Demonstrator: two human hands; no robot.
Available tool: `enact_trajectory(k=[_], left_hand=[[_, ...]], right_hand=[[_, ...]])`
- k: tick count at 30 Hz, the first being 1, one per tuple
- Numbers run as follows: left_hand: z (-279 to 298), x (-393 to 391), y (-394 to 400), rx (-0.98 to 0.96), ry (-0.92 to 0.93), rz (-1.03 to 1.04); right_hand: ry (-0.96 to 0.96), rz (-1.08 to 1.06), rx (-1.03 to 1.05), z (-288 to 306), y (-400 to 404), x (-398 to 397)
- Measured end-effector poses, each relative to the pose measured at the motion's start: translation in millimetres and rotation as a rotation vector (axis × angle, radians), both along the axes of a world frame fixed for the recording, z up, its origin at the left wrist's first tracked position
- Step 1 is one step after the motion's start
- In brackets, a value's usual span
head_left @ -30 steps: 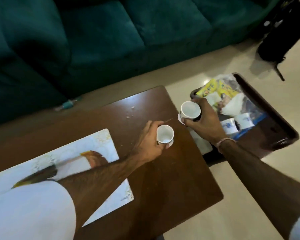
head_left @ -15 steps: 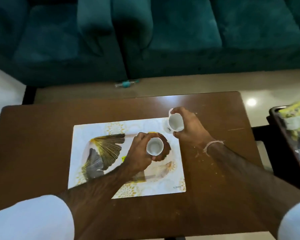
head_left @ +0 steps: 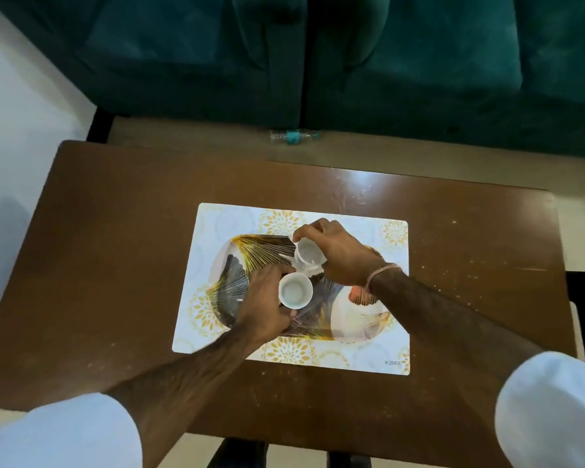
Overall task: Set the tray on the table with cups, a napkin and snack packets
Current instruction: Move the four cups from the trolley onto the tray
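A dark brown wooden bench (head_left: 122, 251) stands in front of a deep green velvet sofa (head_left: 419, 62), its top scuffed and dotted with pale crumbs toward the right side. On the pale floor between bench and sofa lies a clear plastic bottle with a teal band (head_left: 293, 136). In the middle of the bench lies a white tray (head_left: 379, 352), flat, printed with gold flowers and a fan pattern. The left hand (head_left: 262, 307) is closed around a small white cup (head_left: 295, 292), mouth up, low over the tray's centre; whether it touches the tray I cannot tell. The right hand (head_left: 338, 253) grips a second white cup (head_left: 308, 253) just behind the first, tipped a little toward the camera. Both arms end in white sleeves. Half a second ago the hands were over the tray's right part, and the dark side tray with the packets showed at the right edge; now both cups sit nearer the tray's centre and closer together, and that side tray is out of view.
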State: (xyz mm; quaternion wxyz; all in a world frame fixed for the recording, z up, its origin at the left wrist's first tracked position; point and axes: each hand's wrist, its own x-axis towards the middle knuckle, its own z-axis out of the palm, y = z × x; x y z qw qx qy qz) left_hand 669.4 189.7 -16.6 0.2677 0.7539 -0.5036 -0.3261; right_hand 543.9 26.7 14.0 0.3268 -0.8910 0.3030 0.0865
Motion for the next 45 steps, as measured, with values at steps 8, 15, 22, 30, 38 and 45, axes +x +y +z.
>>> enact_trajectory(k=[8, 15, 22, 30, 38, 45], left_hand=[[-5, 6, 11, 0.031, 0.065, 0.027], [0, 14, 14, 0.018, -0.023, -0.026], [30, 30, -6, 0.003, -0.08, -0.04], [60, -37, -92, 0.022, -0.065, -0.143], [63, -169, -156, 0.064, -0.002, -0.355], [62, -325, -193, 0.084, 0.064, -0.557]], right_hand=[[0.046, 0.198, -0.124, -6, 17, 20], [0.052, 0.182, -0.078, -9, 18, 16], [0.002, -0.029, 0.044, 1, 7, -11], [-0.035, -0.403, -0.011, 18, -19, -88], [-0.042, -0.668, -0.086, 36, -47, -233], [-0.006, -0.884, -0.139, 42, -67, -391]])
